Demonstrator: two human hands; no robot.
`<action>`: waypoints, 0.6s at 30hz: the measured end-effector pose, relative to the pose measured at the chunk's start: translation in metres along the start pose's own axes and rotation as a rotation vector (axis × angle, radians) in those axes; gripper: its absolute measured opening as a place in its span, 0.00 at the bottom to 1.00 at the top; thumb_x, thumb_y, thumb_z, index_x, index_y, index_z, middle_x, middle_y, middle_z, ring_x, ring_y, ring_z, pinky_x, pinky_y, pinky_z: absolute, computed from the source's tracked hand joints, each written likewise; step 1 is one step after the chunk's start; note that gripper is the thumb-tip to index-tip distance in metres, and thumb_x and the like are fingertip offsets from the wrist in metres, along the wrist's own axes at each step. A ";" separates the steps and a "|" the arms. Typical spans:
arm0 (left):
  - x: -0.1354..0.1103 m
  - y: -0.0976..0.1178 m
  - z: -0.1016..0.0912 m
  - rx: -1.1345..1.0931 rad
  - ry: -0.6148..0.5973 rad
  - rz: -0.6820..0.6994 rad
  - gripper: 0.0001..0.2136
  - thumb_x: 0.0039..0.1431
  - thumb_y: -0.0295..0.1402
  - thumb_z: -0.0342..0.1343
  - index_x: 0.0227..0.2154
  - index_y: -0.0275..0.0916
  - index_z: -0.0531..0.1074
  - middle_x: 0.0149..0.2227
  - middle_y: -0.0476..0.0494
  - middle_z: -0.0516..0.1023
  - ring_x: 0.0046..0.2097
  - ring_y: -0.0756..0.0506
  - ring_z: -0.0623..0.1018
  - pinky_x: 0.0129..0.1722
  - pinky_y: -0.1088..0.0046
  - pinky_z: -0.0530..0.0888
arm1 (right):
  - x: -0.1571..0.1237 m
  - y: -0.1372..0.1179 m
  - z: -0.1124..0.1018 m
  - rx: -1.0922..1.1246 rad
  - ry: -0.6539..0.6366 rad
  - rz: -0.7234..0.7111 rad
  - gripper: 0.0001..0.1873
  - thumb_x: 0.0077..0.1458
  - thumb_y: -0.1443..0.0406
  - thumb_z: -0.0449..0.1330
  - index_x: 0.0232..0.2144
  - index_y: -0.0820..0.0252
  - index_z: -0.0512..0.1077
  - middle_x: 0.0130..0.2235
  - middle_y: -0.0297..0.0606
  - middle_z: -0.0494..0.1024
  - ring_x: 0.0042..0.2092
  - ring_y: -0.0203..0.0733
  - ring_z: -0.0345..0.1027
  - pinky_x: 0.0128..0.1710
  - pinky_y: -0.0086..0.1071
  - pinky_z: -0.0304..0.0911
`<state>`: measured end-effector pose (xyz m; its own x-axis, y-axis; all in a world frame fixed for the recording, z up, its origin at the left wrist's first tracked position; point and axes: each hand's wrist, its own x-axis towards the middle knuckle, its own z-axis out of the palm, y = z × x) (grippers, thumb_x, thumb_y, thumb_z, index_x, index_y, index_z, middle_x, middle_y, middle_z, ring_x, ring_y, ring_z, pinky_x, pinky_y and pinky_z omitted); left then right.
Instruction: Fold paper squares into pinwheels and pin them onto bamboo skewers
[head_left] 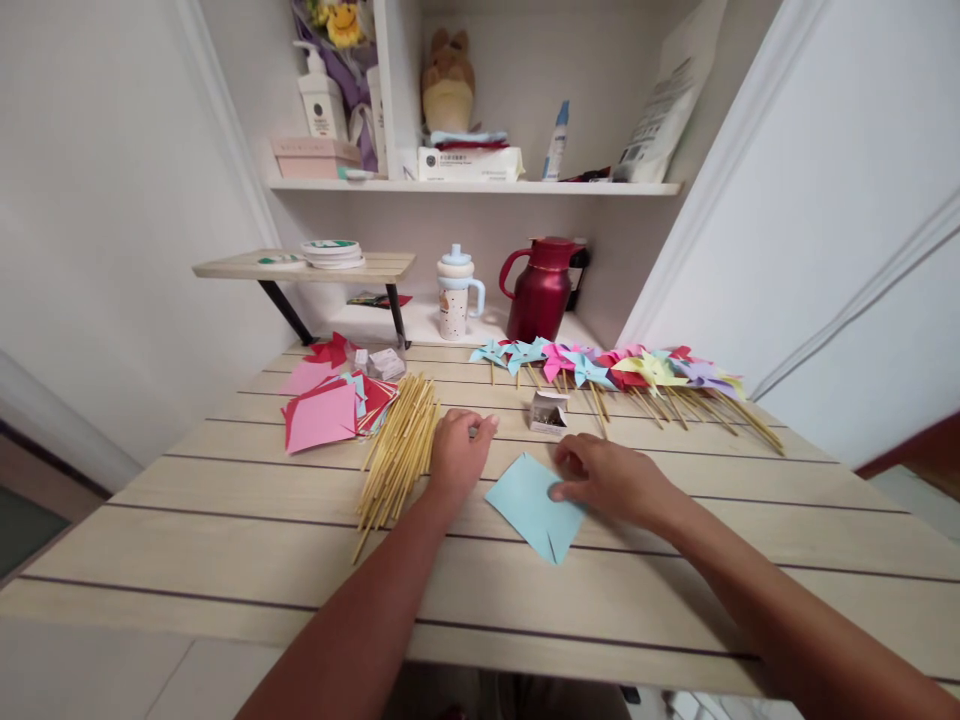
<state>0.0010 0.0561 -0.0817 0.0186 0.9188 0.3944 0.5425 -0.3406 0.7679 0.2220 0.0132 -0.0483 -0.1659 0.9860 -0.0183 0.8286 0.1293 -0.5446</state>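
My left hand [461,455] is over the table just right of the bamboo sticks [401,445], its thumb and fingertips drawn together. Whatever may be in that pinch is too small to make out. A light blue paper square [534,510] lies flat in front of me, with slits cut in from its corners. My right hand [600,475] is at its right edge, the thumb touching the paper and the curled fingers apart from the thumb. Beyond the paper stands an open small white box [548,412] with tiny metal pieces inside.
Finished paper pinwheels [652,372] on sticks line the back right. Coloured paper squares [322,418] and small clear boxes [382,363] are at the left. Behind stand a cup [454,300], a red jug [540,290] and a small raised shelf [247,264].
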 end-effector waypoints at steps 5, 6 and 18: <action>-0.007 0.009 0.004 0.081 -0.113 -0.025 0.11 0.62 0.42 0.55 0.32 0.42 0.78 0.41 0.43 0.79 0.48 0.42 0.75 0.50 0.63 0.67 | -0.006 0.003 0.016 0.064 -0.047 -0.066 0.05 0.46 0.62 0.64 0.24 0.56 0.72 0.34 0.37 0.74 0.34 0.40 0.67 0.35 0.32 0.60; -0.008 0.011 0.005 0.096 -0.134 -0.030 0.11 0.62 0.42 0.55 0.33 0.42 0.77 0.43 0.43 0.79 0.49 0.41 0.75 0.52 0.61 0.66 | -0.006 0.004 0.017 0.091 -0.058 -0.078 0.05 0.47 0.62 0.63 0.23 0.57 0.72 0.35 0.37 0.74 0.35 0.40 0.68 0.36 0.31 0.62; -0.026 0.017 0.011 0.057 -0.266 -0.028 0.21 0.32 0.37 0.75 0.22 0.41 0.65 0.58 0.36 0.70 0.62 0.31 0.63 0.61 0.51 0.54 | -0.006 0.009 0.022 0.231 0.033 -0.094 0.05 0.47 0.62 0.62 0.25 0.56 0.73 0.33 0.35 0.73 0.34 0.41 0.66 0.36 0.35 0.60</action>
<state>0.0193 0.0290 -0.0839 0.2184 0.9505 0.2211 0.5926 -0.3092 0.7438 0.2193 0.0058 -0.0715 -0.2157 0.9742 0.0663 0.6654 0.1963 -0.7202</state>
